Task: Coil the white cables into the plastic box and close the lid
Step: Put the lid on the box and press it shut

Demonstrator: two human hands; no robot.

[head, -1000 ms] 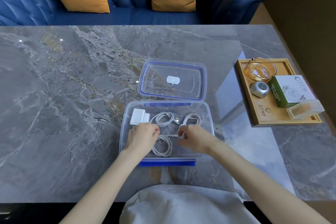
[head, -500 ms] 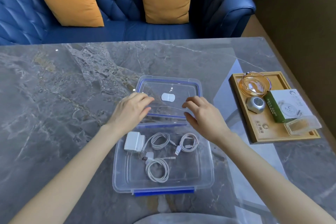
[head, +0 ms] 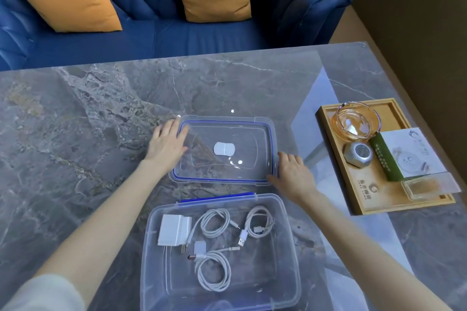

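Observation:
The clear plastic box [head: 290,255] stands open near the table's front edge. Inside lie three coiled white cables: one at the back middle [head: 214,222], one at the back right [head: 257,225], one at the front [head: 214,272]. A white charger plug [head: 173,230] sits in the box's back left corner. The clear lid [head: 252,129] with a blue seal lies flat on the table just behind the box. My left hand [head: 166,144] rests on the lid's left edge with fingers stretched out. My right hand [head: 293,174] touches the lid's right front corner, its thumb along the lid's front edge.
A wooden tray [head: 358,199] at the right holds a glass ashtray [head: 356,124], a silver round object [head: 358,154], a green-and-white packet [head: 406,154] and a small clear case [head: 429,184]. A blue sofa [head: 202,35] with orange cushions stands behind the marble table [head: 75,134].
Both hands left the cables in the box and reached back to the lid, spreading to its left and right edges. The camera view tilted upward.

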